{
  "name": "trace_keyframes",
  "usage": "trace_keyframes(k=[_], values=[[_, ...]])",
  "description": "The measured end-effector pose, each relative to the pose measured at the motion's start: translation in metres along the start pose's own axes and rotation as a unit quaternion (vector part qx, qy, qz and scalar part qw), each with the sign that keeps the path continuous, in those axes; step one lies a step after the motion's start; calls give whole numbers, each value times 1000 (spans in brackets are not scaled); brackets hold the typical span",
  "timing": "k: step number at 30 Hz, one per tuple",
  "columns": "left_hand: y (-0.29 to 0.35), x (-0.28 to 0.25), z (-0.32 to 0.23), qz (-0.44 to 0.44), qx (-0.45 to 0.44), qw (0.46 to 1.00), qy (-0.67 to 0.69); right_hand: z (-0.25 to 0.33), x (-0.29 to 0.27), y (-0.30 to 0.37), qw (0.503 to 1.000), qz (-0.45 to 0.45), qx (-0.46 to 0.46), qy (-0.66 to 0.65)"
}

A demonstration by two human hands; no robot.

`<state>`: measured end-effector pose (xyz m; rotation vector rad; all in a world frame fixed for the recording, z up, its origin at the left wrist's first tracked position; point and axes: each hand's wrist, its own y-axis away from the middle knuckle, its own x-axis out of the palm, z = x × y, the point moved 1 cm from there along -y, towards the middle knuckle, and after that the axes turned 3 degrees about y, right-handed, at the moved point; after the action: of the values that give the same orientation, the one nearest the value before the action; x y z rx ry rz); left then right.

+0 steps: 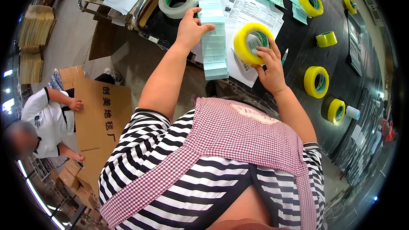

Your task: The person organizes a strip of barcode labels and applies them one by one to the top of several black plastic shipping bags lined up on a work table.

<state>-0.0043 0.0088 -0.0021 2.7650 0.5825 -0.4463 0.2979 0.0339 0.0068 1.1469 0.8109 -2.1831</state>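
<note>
A long, fan-folded strip of pale blue labels hangs over the near edge of the black table. My left hand grips its left edge, thumb across the front and fingers partly behind it. To the right, a roll of yellow packing tape is tilted up over white sheets. My right hand holds this roll by its right lower rim, fingers curled at the core. Printed forms lie behind the strip and the roll. A pen rests just right of my right hand.
A wide clear tape roll sits behind my left hand. Several yellow tape rolls, including one nearby, stand or lie along the black table. At left, another person holds a large cardboard sheet; flattened cardboard stacks stand farther off.
</note>
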Motion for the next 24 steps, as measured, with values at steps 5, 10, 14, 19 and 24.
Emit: trace_keyframes(k=[5,10,14,19,24], values=[[4,-1,2,3,6,1000,-3,5,0,3,1000,2,7,8],[13,4,0,64,93,974,196,1,3,0,999,8,21,26],[48,3,-13,68,254,964,44,5,-4,-9,996,36,33,80],[81,23,-32,73,444,892,-48,31,-19,-31,820,56,277,-497],[99,36,-30,156,593,772,-166,21,-21,-46,587,33,353,-728]])
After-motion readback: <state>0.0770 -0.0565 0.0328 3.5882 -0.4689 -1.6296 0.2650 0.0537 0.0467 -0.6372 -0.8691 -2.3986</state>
